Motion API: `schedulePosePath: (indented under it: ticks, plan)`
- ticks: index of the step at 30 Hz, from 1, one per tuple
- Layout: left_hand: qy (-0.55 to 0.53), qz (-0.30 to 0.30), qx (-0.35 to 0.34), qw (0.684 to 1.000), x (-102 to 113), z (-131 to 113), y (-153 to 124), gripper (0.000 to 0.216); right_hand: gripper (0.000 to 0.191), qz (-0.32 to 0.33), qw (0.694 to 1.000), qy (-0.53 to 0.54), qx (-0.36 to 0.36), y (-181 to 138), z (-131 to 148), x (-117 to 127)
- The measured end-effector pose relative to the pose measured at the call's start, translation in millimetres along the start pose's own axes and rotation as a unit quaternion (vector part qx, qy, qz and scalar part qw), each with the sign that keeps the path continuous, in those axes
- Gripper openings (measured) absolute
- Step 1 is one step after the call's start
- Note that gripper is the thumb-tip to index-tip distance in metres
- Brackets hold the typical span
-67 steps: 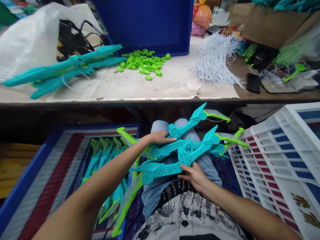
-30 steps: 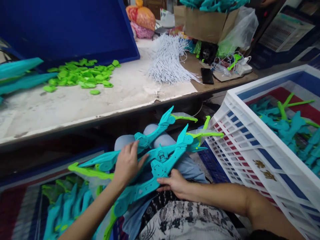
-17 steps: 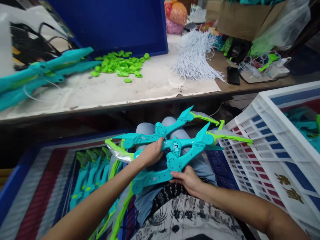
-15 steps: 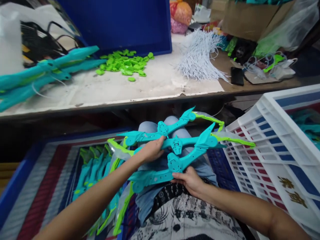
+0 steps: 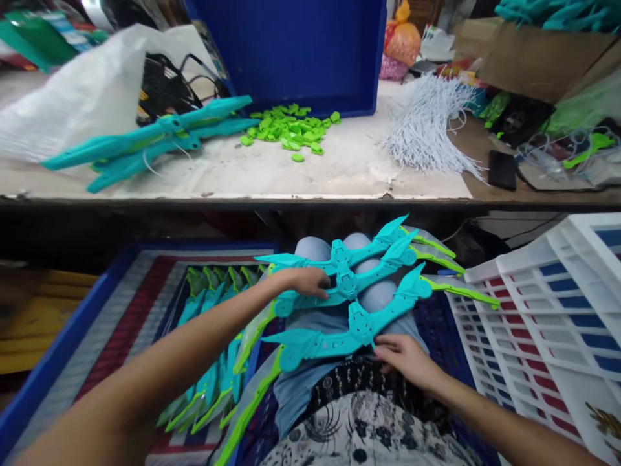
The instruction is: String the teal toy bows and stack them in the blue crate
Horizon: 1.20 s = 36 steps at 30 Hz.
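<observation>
Three turquoise toy bows with lime-green limbs lie across my lap, side by side. My left hand (image 5: 310,282) reaches over the middle toy bow (image 5: 346,283), its fingers curled around the left part of that bow. Just beyond it, touching or nearly so, is the far toy bow (image 5: 340,254). My right hand (image 5: 400,356) pinches the lower edge of the nearest toy bow (image 5: 361,325), close to its centre, thumb on top and the other fingers partly hidden.
More bows (image 5: 213,349) are stacked in a blue-rimmed crate (image 5: 104,285) at left. A white basket (image 5: 524,323) stands at right. The workbench (image 5: 349,175) holds green pieces (image 5: 295,129), white ties (image 5: 431,123), paired turquoise parts (image 5: 160,136), a phone (image 5: 502,169) and a blue bin (image 5: 301,52).
The view has swung left. The far and middle bows have come closer together, while the nearest bow sits further apart from them. Both hands stay at their bows.
</observation>
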<state>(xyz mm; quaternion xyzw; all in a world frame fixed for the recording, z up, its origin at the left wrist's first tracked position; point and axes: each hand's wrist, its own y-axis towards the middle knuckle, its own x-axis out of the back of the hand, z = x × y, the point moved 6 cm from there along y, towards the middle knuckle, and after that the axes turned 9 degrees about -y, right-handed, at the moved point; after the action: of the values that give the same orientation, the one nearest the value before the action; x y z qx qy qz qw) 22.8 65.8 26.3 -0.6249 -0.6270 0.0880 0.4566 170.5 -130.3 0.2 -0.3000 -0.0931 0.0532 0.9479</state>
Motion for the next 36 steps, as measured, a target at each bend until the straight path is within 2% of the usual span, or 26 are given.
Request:
schedulePosePath:
  ticks: [1,2,4,6,8,9,11,15,18,20,21,24,26,28,30,32,34,36]
  plan:
    - [0.025,-0.033,0.013,0.999,0.1,1.0,-0.3,0.022,0.030,-0.035,0.991,-0.116,0.050,-0.6,10.4,16.1]
    - [0.041,-0.074,0.026,0.996,1.2,0.9,-1.7,0.022,0.029,-0.082,0.966,-0.217,0.111,0.4,25.2,31.1]
    - [0.046,-0.194,0.046,0.979,7.7,-1.9,-7.3,0.027,0.031,-0.182,0.887,-0.353,0.235,7.8,60.5,50.6]
    - [0.050,-0.338,0.050,0.938,16.8,-6.4,-14.3,0.032,0.032,-0.234,0.812,-0.426,0.324,26.6,90.3,52.0]
    - [0.055,-0.428,0.035,0.901,20.9,-9.7,-14.3,0.040,0.033,-0.220,0.760,-0.497,0.356,54.9,106.3,37.8]
    - [0.049,-0.439,0.033,0.897,21.0,-8.8,-9.8,0.047,0.036,-0.200,0.743,-0.532,0.353,69.0,108.6,28.6]
    - [0.015,-0.416,0.057,0.907,21.1,-0.6,4.2,0.060,0.046,-0.161,0.722,-0.589,0.326,89.0,104.1,13.1]
    - [-0.063,-0.377,0.122,0.916,32.6,17.2,21.3,0.067,0.046,-0.115,0.717,-0.629,0.278,91.2,88.4,8.9]
    - [-0.076,-0.384,0.120,0.912,45.6,17.0,25.6,0.056,0.033,-0.043,0.715,-0.652,0.248,93.4,100.1,18.1]
    - [-0.069,-0.400,0.119,0.906,49.2,14.9,28.5,0.048,0.025,-0.034,0.715,-0.651,0.253,111.2,135.4,26.6]
    - [-0.062,-0.410,0.120,0.902,48.7,14.2,30.2,0.047,0.025,-0.058,0.717,-0.641,0.269,125.9,162.2,31.7]
    - [-0.034,-0.437,0.120,0.891,40.4,14.2,36.8,0.054,0.030,-0.195,0.717,-0.586,0.325,186.5,259.7,47.6]
    - [-0.024,-0.445,0.117,0.888,34.2,16.9,41.1,0.059,0.031,-0.263,0.734,-0.555,0.291,237.2,314.5,57.1]
    - [-0.025,-0.445,0.115,0.888,31.2,21.3,44.4,0.061,0.037,-0.301,0.751,-0.536,0.241,284.3,353.7,61.7]
    - [-0.030,-0.441,0.114,0.890,31.8,25.7,46.2,0.060,0.041,-0.315,0.762,-0.528,0.205,320.7,377.2,61.2]
    - [-0.025,-0.444,0.111,0.889,33.8,28.6,46.8,0.058,0.041,-0.311,0.769,-0.528,0.184,344.5,387.7,58.6]
    - [-0.009,-0.458,0.104,0.883,35.3,29.3,46.3,0.056,0.036,-0.297,0.774,-0.532,0.171,355.4,389.8,57.8]
    - [0.014,-0.482,0.100,0.871,35.9,28.1,44.7,0.053,0.032,-0.285,0.776,-0.537,0.170,353.2,387.8,60.7]
